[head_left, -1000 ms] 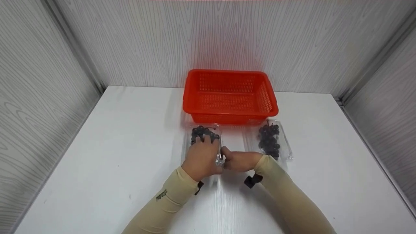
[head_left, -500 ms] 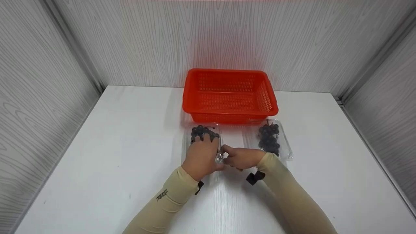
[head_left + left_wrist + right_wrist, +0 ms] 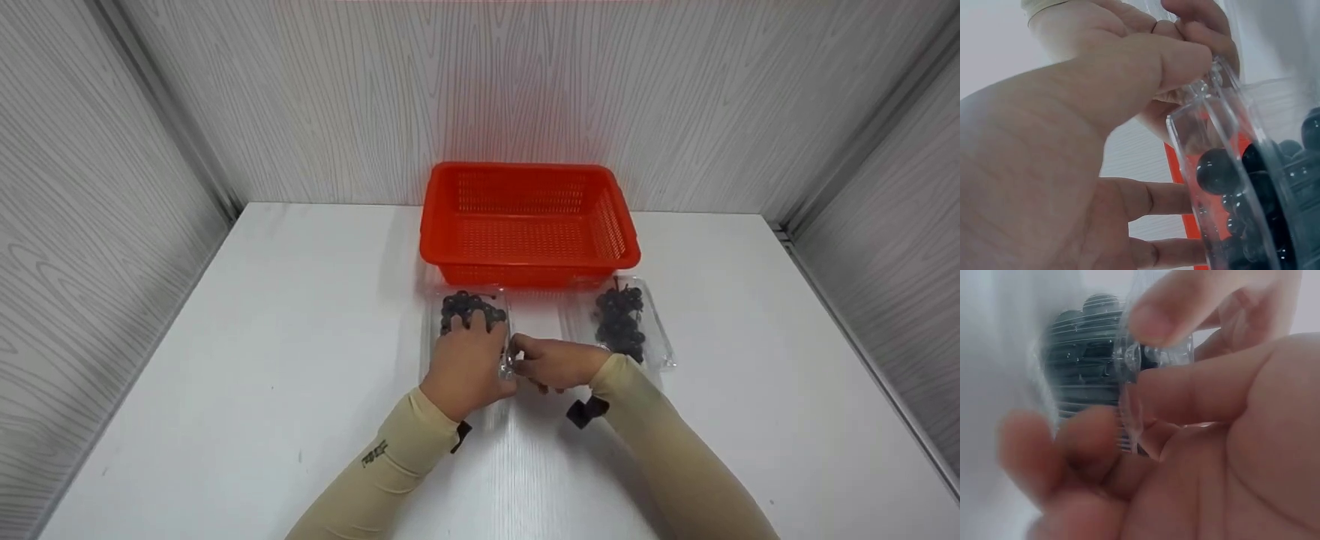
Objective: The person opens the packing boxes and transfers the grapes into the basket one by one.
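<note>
A clear plastic box (image 3: 427,330) of dark grapes (image 3: 461,302) lies on the table in front of the basket. My left hand (image 3: 466,371) grips it, fingers spread over the top and thumb by its right edge. From the right, my right hand (image 3: 559,361) pinches that edge with its fingertips. In the left wrist view the box's stacked rims (image 3: 1176,126) stand close to the thumb. The right wrist view shows the ridged wall (image 3: 1086,357) and my right hand (image 3: 1202,472) at the rim, partly blurred. My hands hide much of the box.
A red perforated basket (image 3: 529,262) stands at the back against the wall, with nothing visible inside. A second clear box (image 3: 658,345) with dark grapes (image 3: 621,319) lies to the right, its front partly behind my right wrist. Panels border the white table (image 3: 225,360).
My right hand has shifted slightly up along the box's right edge, and its lower fingers now show more. The left hand and box have barely moved.
</note>
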A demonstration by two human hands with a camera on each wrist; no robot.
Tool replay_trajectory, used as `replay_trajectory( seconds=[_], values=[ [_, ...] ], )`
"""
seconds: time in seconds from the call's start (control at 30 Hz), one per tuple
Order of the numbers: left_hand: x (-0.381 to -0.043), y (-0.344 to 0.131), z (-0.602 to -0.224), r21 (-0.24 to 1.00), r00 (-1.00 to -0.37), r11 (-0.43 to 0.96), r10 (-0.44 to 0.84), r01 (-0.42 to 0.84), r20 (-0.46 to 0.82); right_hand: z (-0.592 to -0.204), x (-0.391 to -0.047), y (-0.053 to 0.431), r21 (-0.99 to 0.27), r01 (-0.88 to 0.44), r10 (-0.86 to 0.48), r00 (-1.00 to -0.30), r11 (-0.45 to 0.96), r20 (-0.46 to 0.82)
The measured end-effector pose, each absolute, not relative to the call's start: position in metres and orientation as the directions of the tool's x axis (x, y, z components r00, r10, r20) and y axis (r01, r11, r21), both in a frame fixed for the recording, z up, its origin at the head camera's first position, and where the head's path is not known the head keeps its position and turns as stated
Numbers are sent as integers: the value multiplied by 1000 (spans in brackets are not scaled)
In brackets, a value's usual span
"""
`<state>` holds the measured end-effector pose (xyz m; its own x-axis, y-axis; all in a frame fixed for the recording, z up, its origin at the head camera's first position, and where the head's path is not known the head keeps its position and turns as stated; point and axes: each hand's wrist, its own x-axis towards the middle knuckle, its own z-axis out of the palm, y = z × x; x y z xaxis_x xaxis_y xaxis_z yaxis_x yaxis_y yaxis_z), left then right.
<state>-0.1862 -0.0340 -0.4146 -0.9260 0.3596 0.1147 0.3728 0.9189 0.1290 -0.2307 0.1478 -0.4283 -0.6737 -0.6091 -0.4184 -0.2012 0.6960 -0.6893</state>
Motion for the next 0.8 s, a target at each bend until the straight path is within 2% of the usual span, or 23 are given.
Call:
replay_trajectory(
  seconds=[0.17,0.53,0.8],
  values=[
    [-188,-37,-412,151,-921,909,379,388,90,-428,-232,148,-673,-210,-580,-716,709,-388],
    [-189,-40,-411,146,-906,896,406,420,119,-432,-236,145,-627,-339,-609,-743,701,-278],
    [-191,-39,-412,124,-898,894,412,431,153,-431,-233,141,-599,-324,-573,-768,732,-285]
  ],
)
